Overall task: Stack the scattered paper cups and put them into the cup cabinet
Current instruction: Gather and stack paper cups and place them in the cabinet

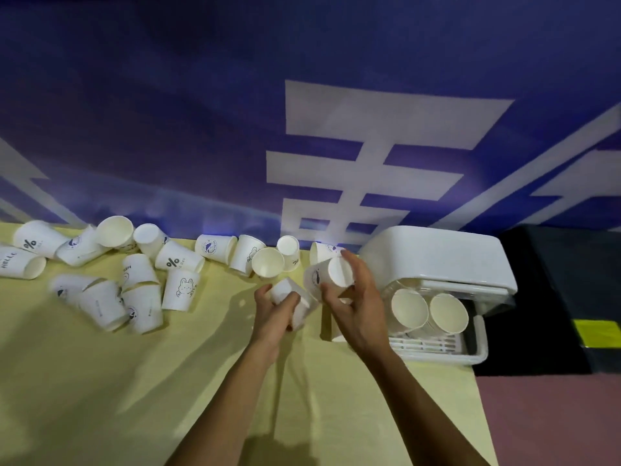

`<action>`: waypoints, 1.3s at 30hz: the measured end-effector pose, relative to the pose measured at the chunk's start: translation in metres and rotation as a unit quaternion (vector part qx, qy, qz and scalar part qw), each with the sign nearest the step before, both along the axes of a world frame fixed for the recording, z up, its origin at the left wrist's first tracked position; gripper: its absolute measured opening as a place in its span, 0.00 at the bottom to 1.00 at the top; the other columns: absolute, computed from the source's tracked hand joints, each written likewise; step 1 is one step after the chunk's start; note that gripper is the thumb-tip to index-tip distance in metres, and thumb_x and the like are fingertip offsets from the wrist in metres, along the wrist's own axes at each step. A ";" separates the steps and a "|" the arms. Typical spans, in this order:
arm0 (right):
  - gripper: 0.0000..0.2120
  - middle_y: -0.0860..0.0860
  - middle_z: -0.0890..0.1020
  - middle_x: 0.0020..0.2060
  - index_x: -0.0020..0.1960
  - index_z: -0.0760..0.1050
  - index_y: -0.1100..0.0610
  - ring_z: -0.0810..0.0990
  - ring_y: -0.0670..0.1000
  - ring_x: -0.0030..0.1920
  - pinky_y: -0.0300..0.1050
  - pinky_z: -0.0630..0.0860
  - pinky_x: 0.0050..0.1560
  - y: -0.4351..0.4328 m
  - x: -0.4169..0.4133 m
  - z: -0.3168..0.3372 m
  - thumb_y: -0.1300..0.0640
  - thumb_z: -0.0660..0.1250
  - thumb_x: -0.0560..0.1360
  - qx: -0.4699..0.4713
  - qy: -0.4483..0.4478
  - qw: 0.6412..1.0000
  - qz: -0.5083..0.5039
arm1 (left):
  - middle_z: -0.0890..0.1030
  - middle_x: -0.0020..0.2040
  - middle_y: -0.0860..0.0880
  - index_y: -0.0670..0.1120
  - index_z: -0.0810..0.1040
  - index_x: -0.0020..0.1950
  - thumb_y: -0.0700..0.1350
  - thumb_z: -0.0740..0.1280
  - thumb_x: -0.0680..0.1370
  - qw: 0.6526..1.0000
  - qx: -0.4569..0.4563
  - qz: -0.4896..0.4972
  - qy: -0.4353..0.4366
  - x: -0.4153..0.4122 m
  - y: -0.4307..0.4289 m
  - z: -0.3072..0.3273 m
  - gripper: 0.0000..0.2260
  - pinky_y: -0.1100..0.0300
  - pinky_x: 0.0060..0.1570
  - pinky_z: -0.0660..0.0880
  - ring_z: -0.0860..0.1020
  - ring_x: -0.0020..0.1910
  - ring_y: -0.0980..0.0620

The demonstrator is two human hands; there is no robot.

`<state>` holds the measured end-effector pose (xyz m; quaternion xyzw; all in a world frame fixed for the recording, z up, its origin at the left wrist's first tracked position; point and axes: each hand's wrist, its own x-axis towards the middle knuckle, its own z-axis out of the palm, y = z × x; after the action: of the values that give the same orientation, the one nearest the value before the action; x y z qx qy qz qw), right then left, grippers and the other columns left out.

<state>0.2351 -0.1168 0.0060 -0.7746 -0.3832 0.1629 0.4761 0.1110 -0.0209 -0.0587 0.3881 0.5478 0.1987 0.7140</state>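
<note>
Several white printed paper cups (174, 262) lie scattered on the yellow table (134, 381), most of them at the left and along the back edge. My left hand (274, 317) grips a cup (290, 292) lying on its side, base toward the wall. My right hand (358, 304) holds another cup (331, 274) just right of it, base facing me, fingers curled round its side. The two held cups are close together. The white cup cabinet (443, 264) stands at the right with its front open, and two stacks of cups (428, 312) lie inside.
A blue banner (201, 112) with large white characters hangs behind the table. The table's right edge runs beside the cabinet, with black and reddish floor (554, 415) beyond. A white slatted tray (437, 346) forms the cabinet's bottom front.
</note>
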 end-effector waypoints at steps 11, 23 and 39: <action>0.21 0.48 0.84 0.54 0.63 0.72 0.45 0.85 0.49 0.52 0.44 0.82 0.47 -0.126 0.014 0.044 0.51 0.75 0.74 0.097 0.167 0.969 -0.151 | 0.79 0.60 0.39 0.50 0.68 0.66 0.43 0.75 0.75 0.977 -0.101 0.009 -0.187 0.018 -0.057 0.041 0.24 0.47 0.51 0.81 0.82 0.51 0.41; 0.16 0.58 0.85 0.49 0.55 0.70 0.59 0.86 0.52 0.49 0.40 0.79 0.45 -0.225 0.107 0.046 0.62 0.76 0.74 0.154 0.273 0.940 -0.135 | 0.84 0.57 0.45 0.48 0.73 0.59 0.57 0.81 0.60 0.976 0.105 -0.057 -0.182 0.096 -0.171 0.075 0.33 0.48 0.52 0.79 0.84 0.53 0.47; 0.26 0.41 0.81 0.48 0.60 0.67 0.47 0.83 0.48 0.52 0.39 0.73 0.44 -0.256 0.176 -0.014 0.58 0.75 0.68 -0.080 0.147 0.978 -0.123 | 0.83 0.56 0.59 0.64 0.76 0.60 0.54 0.81 0.62 0.941 0.230 -0.248 -0.024 0.142 -0.209 0.085 0.29 0.58 0.55 0.78 0.81 0.56 0.60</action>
<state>0.4110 -0.3729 -0.0079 -0.8191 -0.1964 0.2451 0.4801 0.2527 -0.2298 0.0260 0.6605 0.3560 0.1456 0.6449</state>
